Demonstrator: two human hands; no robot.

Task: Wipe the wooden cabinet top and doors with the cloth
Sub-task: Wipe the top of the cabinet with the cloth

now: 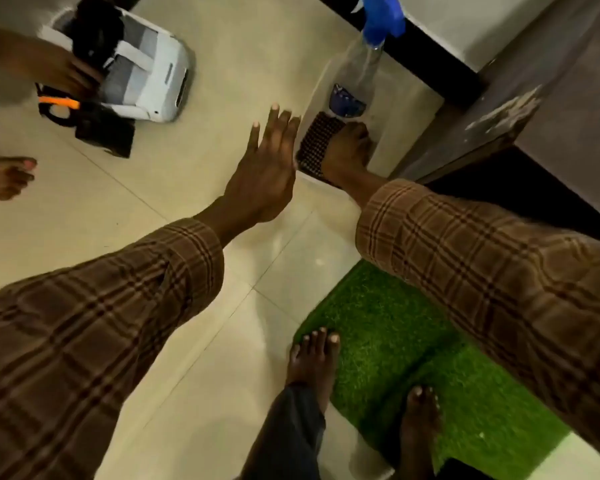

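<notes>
1. Pale floor tiles (201,209) fill the frame, seen from above; a green turf mat (395,341) lies at five o'clock under the person's bare feet (312,358).
2. Two arms in brown plaid sleeves (118,306) reach forward toward twelve o'clock.
3. Left hand (267,168), near centre, is spread flat with fingers straight and apart, holding nothing.
4. Right hand (347,150), just beside it at one o'clock, curls over the cloth (317,143), a dark waffle-textured piece, gripping its right side.
5. Cloth hangs or lies between the two hands, its long axis running roughly six to twelve o'clock; the left hand's fingertips sit just beside its free edge.
6. Wooden cabinet (499,109) stands at two o'clock, to the right of the gripping hand, so the right hand is the nearer; its worn edge runs diagonally up toward one o'clock.
7. Clear spray bottle (361,64) with a blue trigger head stands beyond the cloth at twelve o'clock.
8. Another person's hand (59,71) touches a white appliance (153,74) at ten o'clock.
</notes>
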